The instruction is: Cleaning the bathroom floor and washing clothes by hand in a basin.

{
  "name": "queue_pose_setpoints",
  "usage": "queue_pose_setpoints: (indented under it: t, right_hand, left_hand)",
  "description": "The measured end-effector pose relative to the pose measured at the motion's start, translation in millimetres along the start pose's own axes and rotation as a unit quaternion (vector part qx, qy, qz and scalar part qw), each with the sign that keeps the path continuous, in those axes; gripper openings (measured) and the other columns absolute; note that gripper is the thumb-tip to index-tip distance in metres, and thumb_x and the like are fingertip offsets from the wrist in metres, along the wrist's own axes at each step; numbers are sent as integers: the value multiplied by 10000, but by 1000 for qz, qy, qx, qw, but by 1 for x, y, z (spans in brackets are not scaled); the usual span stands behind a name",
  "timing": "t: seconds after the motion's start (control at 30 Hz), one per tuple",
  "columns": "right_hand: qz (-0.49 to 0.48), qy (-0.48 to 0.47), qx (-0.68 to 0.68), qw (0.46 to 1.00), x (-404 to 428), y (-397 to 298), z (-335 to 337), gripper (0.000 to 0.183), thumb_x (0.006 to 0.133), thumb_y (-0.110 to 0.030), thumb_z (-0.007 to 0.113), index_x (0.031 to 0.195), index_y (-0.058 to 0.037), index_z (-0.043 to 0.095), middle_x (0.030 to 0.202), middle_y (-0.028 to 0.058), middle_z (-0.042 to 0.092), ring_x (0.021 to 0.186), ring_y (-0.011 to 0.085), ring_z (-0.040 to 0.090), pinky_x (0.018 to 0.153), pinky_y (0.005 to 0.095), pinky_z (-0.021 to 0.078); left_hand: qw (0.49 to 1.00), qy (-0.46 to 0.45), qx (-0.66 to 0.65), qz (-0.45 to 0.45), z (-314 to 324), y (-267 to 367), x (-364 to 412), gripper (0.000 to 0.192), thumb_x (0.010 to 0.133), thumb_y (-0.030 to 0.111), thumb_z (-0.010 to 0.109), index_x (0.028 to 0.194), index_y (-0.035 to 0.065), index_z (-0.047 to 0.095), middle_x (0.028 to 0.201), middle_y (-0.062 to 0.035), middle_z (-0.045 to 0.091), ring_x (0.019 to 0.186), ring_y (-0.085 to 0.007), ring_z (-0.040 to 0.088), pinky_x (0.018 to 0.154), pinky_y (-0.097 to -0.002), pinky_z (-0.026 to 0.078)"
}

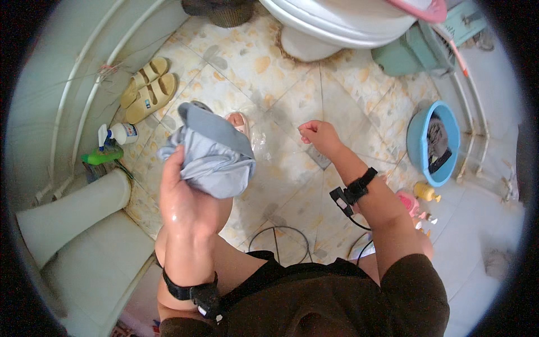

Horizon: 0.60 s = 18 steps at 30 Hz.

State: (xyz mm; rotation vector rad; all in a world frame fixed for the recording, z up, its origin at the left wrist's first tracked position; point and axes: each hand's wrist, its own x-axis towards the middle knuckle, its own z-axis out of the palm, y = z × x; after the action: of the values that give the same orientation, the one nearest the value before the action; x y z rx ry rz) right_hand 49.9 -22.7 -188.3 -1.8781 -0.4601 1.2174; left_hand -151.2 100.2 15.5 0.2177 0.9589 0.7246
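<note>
A bundled, light blue-grey cloth garment [214, 156] with a darker grey band is in my left hand [185, 202], left of centre. The thumb lies over its near edge and the other fingers are hidden beneath it. My right hand [318, 135] hangs over the floor right of centre, with its fingers curled and the fingertips together. Nothing shows between them. A black strap [361, 185] with a small device is on my right forearm, and a similar strap [181, 288] is on my left wrist. Below the right hand, a small floor drain cover [318, 157] shows.
Tan sandals [156, 94], a white spray bottle [125, 133] and a green bottle [103, 156] are along the left wall. A light blue basin [454, 143] holding dark cloth, a yellow bottle [425, 191] and a pink bottle [406, 202] stand right. A white pedestal [309, 44] is at the top.
</note>
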Motion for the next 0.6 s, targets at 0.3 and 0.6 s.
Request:
queue_pose_setpoints:
  t: [0.3,0.6]
  right_hand:
    - [-327,47,-213,919,-14,-186,47,131,747,-81,506,852,-15,549,688,85,565,615,165,541,574,258,436]
    - [-387,235,-408,793,112,-374,71,147,679,-192,551,778,-119,632,763,118,591,705,268,562,646,326,439]
  left_hand:
    - [998,29,-54,26,-43,-10,28,343,774,96,455,1100,35,365,1025,-108,473,929,-219,478,812,-346,385]
    - [997,81,-4,-10,-52,-3,39,447,734,168,523,1105,24,319,995,-126,459,886,-226,479,744,-363,405]
